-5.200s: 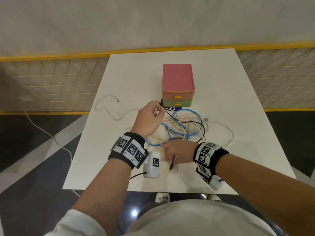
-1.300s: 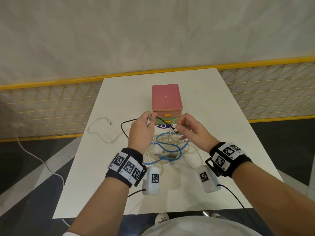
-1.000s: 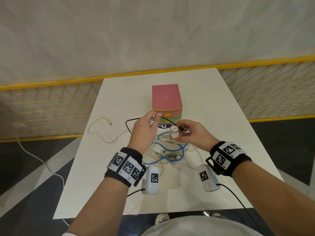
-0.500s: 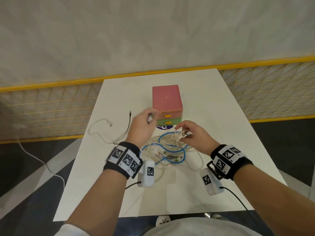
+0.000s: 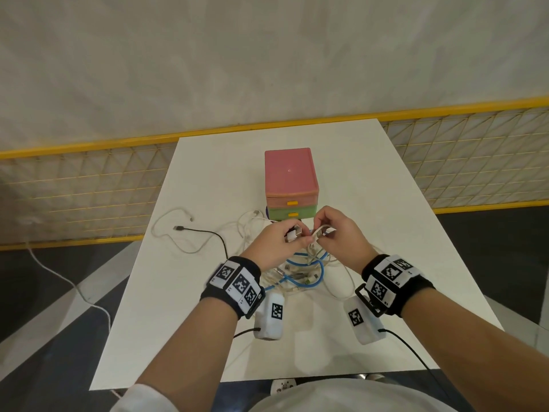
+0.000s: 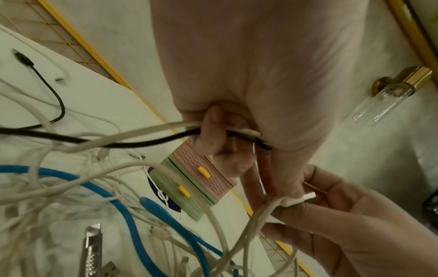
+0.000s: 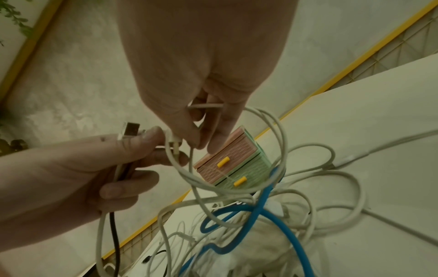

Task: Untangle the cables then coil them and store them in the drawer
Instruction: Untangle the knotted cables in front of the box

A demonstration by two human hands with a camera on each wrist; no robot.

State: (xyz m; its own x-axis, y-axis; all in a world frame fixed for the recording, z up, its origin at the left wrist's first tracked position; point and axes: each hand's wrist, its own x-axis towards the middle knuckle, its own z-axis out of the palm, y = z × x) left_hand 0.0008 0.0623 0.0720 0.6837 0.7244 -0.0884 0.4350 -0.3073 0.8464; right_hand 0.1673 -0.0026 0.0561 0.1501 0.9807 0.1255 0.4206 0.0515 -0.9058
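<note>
A tangle of white cables (image 5: pixel 297 276) and a blue cable (image 5: pixel 316 270) lies on the white table (image 5: pixel 386 233), in front of a small drawer box (image 5: pixel 289 173) with a pink and a green drawer, both closed. My left hand (image 5: pixel 292 237) is raised over the tangle and grips a black cable (image 6: pixel 132 143) and a white one together, with a USB plug (image 7: pixel 129 129) sticking out by the thumb. Close beside it, my right hand (image 5: pixel 323 231) pinches a white cable loop (image 7: pixel 206 106) at its plug (image 6: pixel 305 198). The black cable (image 5: pixel 208 233) trails left across the table.
A thin white cable (image 5: pixel 175 233) curls on the table's left part beside the black cable's free plug (image 5: pixel 178 228). A yellow mesh fence (image 5: pixel 89 185) runs behind the table. Another white cord (image 5: pixel 68 281) lies on the floor at the left.
My left hand swung the black cable's free end out to the left, where it now lies on the table. Both hands have since come together above the tangle, near the drawer box.
</note>
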